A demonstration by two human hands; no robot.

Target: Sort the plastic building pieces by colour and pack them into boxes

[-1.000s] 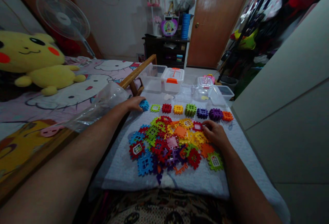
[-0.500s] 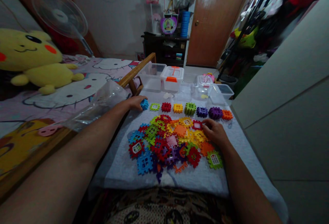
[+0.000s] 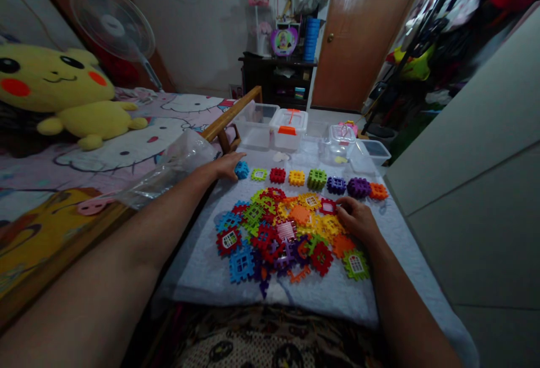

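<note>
Small stacks of toothed plastic tiles form a row across the cloth-covered table (image 3: 198,266). My left hand (image 3: 230,166) touches the blue stack (image 3: 242,170) at the row's left end, its fingers apart around the near side. To the right follow light green (image 3: 259,174), red (image 3: 278,175), yellow (image 3: 296,178), green (image 3: 316,179), dark blue (image 3: 336,184), purple (image 3: 359,187) and orange (image 3: 378,191) ones. A mixed pile of tiles (image 3: 264,236) lies in front of the row. At its right edge my right hand (image 3: 352,215) has curled fingers at a red-framed tile (image 3: 328,206).
Behind the row stand clear plastic boxes (image 3: 257,129), one with a lid and orange latches (image 3: 291,131). A wooden rail (image 3: 228,120) and a plastic bag (image 3: 172,168) border the table's left side. A white cabinet (image 3: 476,188) is on the right.
The whole view has shifted slightly, so things appear a little further right. My left hand's fingers look looser at the blue stack. My right hand has stayed by the red-framed tile.
</note>
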